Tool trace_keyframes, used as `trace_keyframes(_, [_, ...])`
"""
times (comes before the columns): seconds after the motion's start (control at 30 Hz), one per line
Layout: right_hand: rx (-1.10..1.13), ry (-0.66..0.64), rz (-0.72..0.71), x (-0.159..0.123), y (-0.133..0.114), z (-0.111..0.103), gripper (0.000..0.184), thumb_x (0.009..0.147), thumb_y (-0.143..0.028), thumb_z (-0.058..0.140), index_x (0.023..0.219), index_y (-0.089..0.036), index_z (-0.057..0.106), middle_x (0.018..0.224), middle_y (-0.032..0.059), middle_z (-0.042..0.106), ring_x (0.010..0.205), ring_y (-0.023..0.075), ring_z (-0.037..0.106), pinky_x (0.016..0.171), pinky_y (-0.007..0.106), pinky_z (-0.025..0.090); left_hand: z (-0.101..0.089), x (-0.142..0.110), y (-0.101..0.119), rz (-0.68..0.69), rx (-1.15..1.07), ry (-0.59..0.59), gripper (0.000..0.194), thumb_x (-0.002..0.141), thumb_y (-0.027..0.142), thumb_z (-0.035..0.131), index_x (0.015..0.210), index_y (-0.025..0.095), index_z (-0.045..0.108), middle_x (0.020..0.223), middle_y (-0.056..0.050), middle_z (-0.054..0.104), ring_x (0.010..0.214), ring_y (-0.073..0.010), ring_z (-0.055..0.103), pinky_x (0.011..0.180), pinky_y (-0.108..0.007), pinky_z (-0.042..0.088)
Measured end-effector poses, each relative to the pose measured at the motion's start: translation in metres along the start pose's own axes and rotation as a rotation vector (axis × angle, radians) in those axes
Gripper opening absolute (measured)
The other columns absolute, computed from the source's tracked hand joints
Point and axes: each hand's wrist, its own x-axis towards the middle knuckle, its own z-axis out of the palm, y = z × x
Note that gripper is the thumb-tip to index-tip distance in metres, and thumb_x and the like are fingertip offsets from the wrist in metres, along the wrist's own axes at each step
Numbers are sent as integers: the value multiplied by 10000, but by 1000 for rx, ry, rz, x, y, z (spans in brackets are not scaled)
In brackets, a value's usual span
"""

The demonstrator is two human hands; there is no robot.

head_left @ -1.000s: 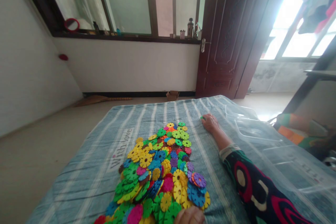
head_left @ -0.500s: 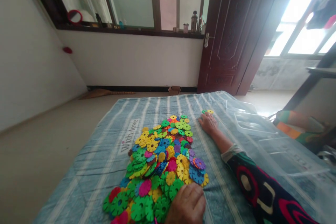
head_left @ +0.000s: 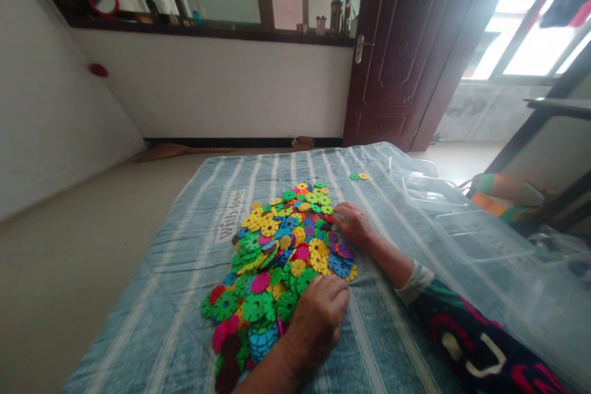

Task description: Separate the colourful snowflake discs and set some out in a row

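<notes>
A long heap of colourful plastic snowflake discs (head_left: pixel 270 228) lies on the striped bedcover (head_left: pixel 161 246). At the heap's near right edge is my left hand (head_left: pixel 323 305), its fingers bent and close together against the discs. Its palm and thumb are hidden, so what it holds, if anything, does not show. My right hand (head_left: pixel 354 223) reaches in from the right with its fingers a little apart. Its fingertips touch the heap's right edge beside a red disc. Away from the heap, a green disc (head_left: pixel 353 176) and a yellow disc (head_left: pixel 364 176) lie side by side.
Clear plastic containers (head_left: pixel 434 192) stand along the right side of the bedcover. Beyond its far edge are a low white wall (head_left: pixel 221 92) and a dark red door (head_left: pixel 392 49). A flask (head_left: pixel 336 12) stands on the window ledge.
My right hand has drawn back from the separate green and yellow discs to the heap's right edge. My left hand stays beside the heap, and the view has tilted down slightly.
</notes>
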Motion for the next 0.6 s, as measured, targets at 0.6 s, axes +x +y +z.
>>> trace_keyframes(0.6, [237, 28, -41, -15, -11, -8, 203, 880, -264, 559, 787, -206, 730, 802, 38, 713, 771, 168, 633, 759, 274, 468, 1, 1, -21, -45, 148, 16, 192, 835, 13, 503, 851, 162, 624, 891, -57, 657, 865, -208, 607, 789, -339, 498])
